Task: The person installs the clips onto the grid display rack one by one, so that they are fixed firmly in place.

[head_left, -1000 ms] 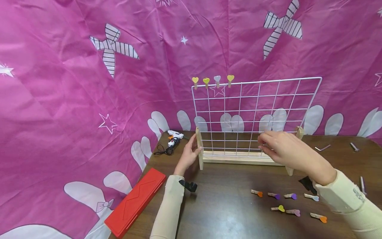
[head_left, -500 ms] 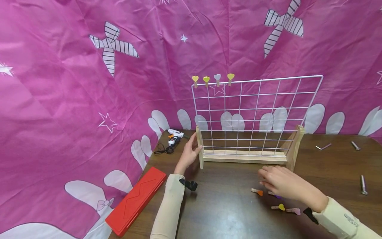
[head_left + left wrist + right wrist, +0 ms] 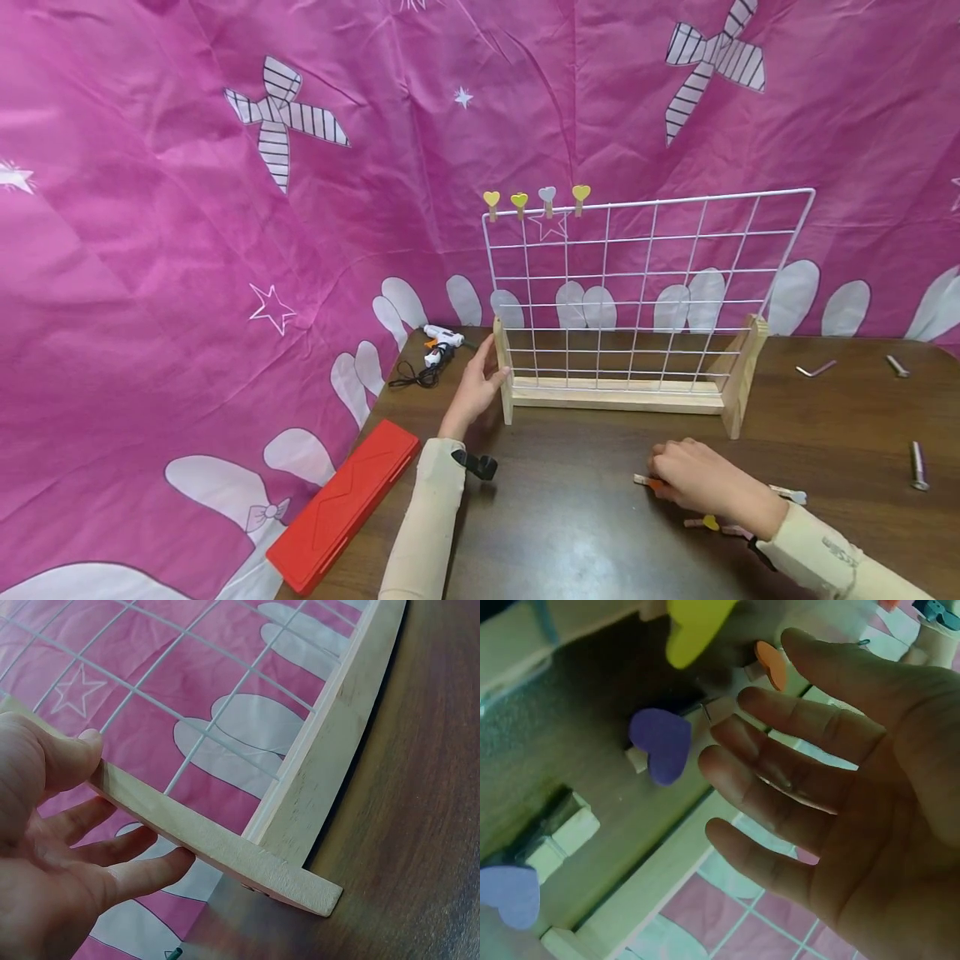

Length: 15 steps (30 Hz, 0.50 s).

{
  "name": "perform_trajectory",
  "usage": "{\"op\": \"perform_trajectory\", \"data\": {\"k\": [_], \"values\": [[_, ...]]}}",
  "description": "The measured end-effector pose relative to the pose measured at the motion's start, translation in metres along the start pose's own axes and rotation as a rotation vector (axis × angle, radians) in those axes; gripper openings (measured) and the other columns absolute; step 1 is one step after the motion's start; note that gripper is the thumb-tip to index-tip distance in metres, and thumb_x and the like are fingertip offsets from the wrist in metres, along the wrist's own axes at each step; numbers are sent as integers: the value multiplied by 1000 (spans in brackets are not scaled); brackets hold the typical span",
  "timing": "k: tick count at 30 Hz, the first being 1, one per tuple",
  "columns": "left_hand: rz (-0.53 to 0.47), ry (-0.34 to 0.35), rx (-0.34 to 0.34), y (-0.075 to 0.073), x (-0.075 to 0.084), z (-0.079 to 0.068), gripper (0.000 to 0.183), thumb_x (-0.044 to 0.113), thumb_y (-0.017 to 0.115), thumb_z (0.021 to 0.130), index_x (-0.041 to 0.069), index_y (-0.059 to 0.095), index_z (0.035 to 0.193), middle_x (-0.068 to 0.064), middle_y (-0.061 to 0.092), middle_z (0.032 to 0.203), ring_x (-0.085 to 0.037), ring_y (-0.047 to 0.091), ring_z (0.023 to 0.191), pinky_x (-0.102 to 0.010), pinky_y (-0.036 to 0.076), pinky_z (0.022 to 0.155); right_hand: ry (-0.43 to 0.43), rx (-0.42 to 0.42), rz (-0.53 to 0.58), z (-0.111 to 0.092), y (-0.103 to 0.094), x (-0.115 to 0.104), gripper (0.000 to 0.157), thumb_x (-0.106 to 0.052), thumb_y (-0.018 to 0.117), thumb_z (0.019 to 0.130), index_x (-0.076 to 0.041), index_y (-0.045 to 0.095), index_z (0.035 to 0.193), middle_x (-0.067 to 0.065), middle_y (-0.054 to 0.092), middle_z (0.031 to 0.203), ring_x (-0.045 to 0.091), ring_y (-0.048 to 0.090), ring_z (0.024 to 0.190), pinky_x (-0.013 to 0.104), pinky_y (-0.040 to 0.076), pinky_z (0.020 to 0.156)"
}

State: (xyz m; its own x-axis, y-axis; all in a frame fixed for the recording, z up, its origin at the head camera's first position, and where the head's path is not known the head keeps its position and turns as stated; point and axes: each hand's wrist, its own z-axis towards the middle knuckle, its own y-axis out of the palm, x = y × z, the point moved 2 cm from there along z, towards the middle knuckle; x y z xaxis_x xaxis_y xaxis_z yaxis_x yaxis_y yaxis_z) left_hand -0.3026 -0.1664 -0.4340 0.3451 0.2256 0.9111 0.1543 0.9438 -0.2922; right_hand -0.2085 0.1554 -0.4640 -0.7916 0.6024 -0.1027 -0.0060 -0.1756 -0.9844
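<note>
A white wire grid [image 3: 656, 274] stands upright in a wooden base [image 3: 615, 398]. My left hand [image 3: 472, 390] holds the base's left wooden upright [image 3: 180, 815], thumb on one side and fingers on the other. Low over the table, my right hand [image 3: 708, 479] is at a wooden clothespin with an orange heart [image 3: 656, 484]. In the right wrist view, the thumb and forefinger spread either side of that orange heart [image 3: 771, 666], with no clear grip. A purple-heart clothespin [image 3: 664, 746] lies near the fingertips. Several heart clothespins [image 3: 519, 202] are clipped along the grid's top left.
Yellow [image 3: 710, 522], pink [image 3: 735, 530] and pale blue [image 3: 797, 497] heart clothespins lie around the right wrist. A red case [image 3: 345, 507] and a glue gun [image 3: 442, 336] are at left. Bolts [image 3: 918, 467] and a hex key [image 3: 816, 369] lie at right.
My right hand has come down from in front of the grid to the loose clothespins and reached the orange-heart one. My left hand has stayed on the upright.
</note>
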Motion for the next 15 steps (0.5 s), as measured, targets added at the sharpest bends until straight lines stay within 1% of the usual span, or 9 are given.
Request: {"op": "perform_trajectory", "data": {"k": [5,10,13,15], "values": [[-22,-6,-3,1,-2,-1,64,-7,50,90,-2,18,145,-26,33,142,-37,37,127,-43,37,99,21,-15,-43,0,5,0,21,-21,79,70,-19,58,66,-12,45,64,6,44,53,30,36,49],[-16,-7,-2,1,-1,-1,64,-7,50,90,-2,18,145,-26,33,141,-37,37,127,-43,38,100,0,6,-64,2,8,-1,25,-15,81,65,-18,57,64,-10,45,63,8,47,52,31,38,49],[-7,-8,0,1,0,0,64,-6,50,90,-1,19,145,-25,34,141,-36,38,127,-42,38,99,-7,15,-52,3,8,-1,25,-13,80,65,-19,56,64,-11,45,63,8,47,52,31,38,48],[2,0,3,0,1,1,63,-7,50,90,-1,19,145,-26,34,141,-36,38,126,-43,38,100,-11,20,-38,4,6,-1,26,-12,79,67,-19,54,64,-12,45,63,5,45,51,30,37,47]]}}
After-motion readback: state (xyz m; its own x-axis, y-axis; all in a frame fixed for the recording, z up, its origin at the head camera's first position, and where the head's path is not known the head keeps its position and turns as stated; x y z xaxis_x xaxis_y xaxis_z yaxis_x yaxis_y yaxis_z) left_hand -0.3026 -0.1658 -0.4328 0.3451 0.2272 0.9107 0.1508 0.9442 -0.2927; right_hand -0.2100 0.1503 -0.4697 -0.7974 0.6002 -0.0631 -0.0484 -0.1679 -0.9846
